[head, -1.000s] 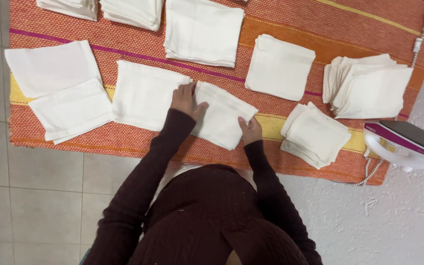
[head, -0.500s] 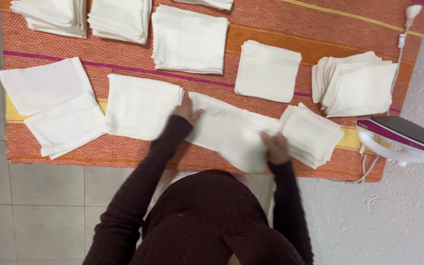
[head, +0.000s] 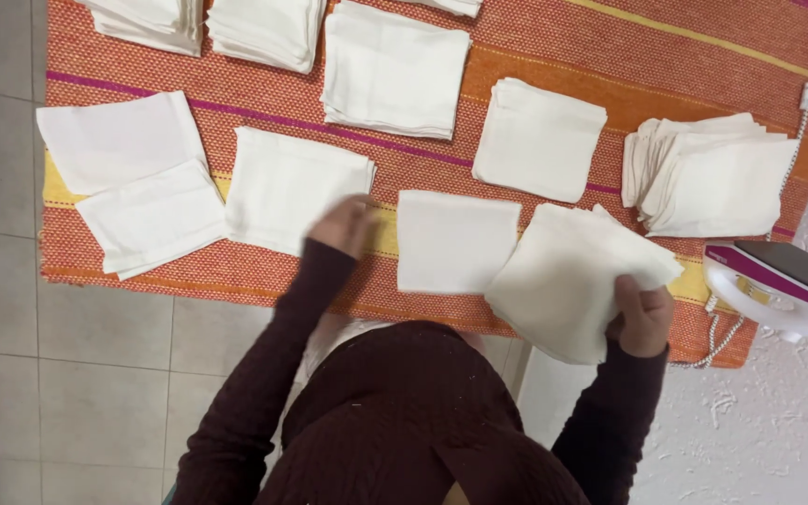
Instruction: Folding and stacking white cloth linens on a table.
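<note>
White folded cloth stack [head: 568, 281], tilted

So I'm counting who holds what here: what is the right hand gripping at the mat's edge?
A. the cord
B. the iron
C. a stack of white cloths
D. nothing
C: the right hand closes on the lower corner of a stack of white cloths, while the iron sits apart on its right, untouched.

Under the right hand [head: 642, 318] the stack of white cloths [head: 577, 281] looks soft, matt cotton. Beside it a smooth folded cloth [head: 455, 240] lies on the coarse woven striped mat [head: 516, 56]. Right of that hand, the iron [head: 783, 285] is glossy plastic.
</note>
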